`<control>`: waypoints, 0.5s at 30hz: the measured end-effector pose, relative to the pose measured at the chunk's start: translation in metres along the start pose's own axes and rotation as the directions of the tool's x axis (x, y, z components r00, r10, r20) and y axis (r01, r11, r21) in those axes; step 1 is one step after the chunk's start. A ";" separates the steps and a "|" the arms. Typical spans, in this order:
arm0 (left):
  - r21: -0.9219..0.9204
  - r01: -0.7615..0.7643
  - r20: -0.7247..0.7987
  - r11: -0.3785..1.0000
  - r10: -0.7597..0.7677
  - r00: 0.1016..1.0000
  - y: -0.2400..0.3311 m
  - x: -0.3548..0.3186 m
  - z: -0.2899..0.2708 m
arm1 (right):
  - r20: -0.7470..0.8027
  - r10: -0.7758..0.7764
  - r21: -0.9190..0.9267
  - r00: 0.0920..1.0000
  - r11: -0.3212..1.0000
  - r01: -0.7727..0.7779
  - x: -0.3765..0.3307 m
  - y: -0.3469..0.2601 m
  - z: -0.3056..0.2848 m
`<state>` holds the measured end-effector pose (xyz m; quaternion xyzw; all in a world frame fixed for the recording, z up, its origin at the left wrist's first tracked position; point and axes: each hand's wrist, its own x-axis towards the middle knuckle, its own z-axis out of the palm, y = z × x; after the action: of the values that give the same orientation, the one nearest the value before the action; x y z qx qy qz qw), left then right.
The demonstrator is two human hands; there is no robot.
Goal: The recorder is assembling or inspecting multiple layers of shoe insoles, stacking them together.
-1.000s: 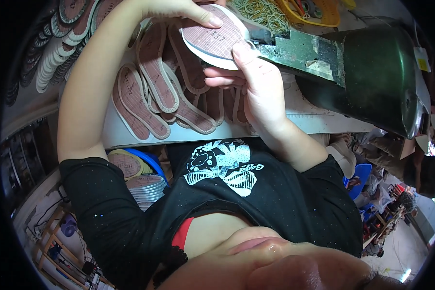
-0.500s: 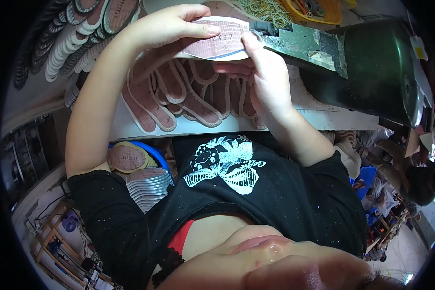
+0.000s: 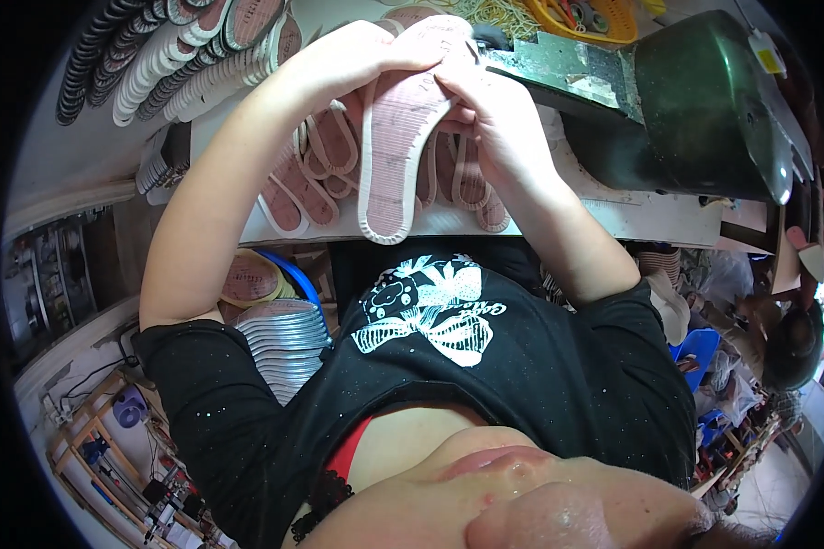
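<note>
A shoe insole (image 3: 398,151) with a pinkish lined face and a pale rim is held up in both hands, its heel end pointing down toward my body. My left hand (image 3: 375,53) grips the upper left edge near the toe, thumb laid across the face. On the opposite edge my right hand (image 3: 504,119) pinches it between thumb and fingers. The toe end lies beside the working end of a green machine arm (image 3: 568,73); whether they touch, I cannot tell. Behind and below my hands, several similar insoles (image 3: 288,206) overlap on the white table (image 3: 613,215).
Rows of stacked soles (image 3: 151,78) stand at the far left. The machine's large green body (image 3: 705,119) fills the right side. A yellow basket (image 3: 604,23) and a heap of yellowish strips (image 3: 494,18) sit at the back. Below the table edge, a blue basin (image 3: 304,284) holds more stacked soles.
The insole has swung from lying crosswise beside the machine to standing lengthwise, heel toward me. My left hand has shifted right and closer to my right hand.
</note>
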<state>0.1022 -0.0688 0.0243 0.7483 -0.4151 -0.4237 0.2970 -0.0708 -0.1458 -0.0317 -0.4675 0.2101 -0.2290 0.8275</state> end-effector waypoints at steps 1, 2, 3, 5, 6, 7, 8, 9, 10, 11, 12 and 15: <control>-0.015 0.074 -0.048 0.997 -0.075 0.996 0.003 -0.002 0.003 | 0.082 0.026 -0.049 0.996 0.999 -0.022 -0.003 -0.001 -0.003; -0.014 0.077 -0.051 0.997 -0.078 0.996 0.002 -0.002 0.003 | 0.162 0.056 -0.100 0.985 0.994 -0.040 -0.005 -0.001 -0.004; -0.027 0.109 -0.041 0.994 -0.110 0.993 0.001 -0.001 0.003 | 0.137 0.096 -0.159 0.986 0.985 -0.074 -0.011 -0.005 -0.001; -0.102 0.136 -0.057 0.985 -0.142 0.988 0.007 -0.005 0.010 | 0.144 0.069 -0.150 0.987 0.987 -0.047 -0.023 -0.010 0.004; -0.104 0.140 -0.056 0.985 -0.146 0.988 0.007 -0.004 0.008 | 0.148 0.041 -0.144 0.988 0.989 -0.019 -0.024 -0.011 0.004; 0.004 0.150 -0.035 0.989 -0.150 0.988 0.006 -0.002 0.006 | 0.173 0.034 -0.016 0.984 0.999 -0.032 -0.022 -0.006 -0.002; 0.112 0.156 -0.013 0.981 -0.155 0.988 0.006 0.000 0.003 | 0.171 0.039 -0.017 0.985 0.999 -0.036 -0.021 -0.008 -0.005; 0.109 0.158 -0.008 0.981 -0.158 0.987 0.006 0.000 0.001 | 0.170 0.054 -0.066 0.984 0.997 -0.043 -0.019 -0.012 -0.007; 0.059 0.126 0.048 0.990 -0.129 0.991 0.007 -0.002 -0.001 | 0.168 0.070 -0.113 0.983 0.992 -0.052 -0.018 -0.014 -0.009; 0.006 0.097 0.102 0.995 -0.097 0.990 0.005 -0.003 -0.003 | 0.161 0.087 -0.136 0.983 0.989 -0.065 -0.013 -0.009 -0.014; -0.098 0.044 0.125 0.994 -0.032 0.992 0.001 -0.004 -0.005 | 0.156 0.096 -0.137 0.983 0.988 -0.075 -0.009 -0.009 -0.015; -0.200 0.046 0.121 0.979 -0.022 0.992 -0.015 0.004 -0.006 | 0.124 0.124 -0.087 0.985 0.990 -0.114 -0.001 -0.007 -0.012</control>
<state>0.1140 -0.0649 0.0137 0.6949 -0.3735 -0.5124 0.3392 -0.0793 -0.1567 -0.0314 -0.5003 0.1928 -0.1400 0.8324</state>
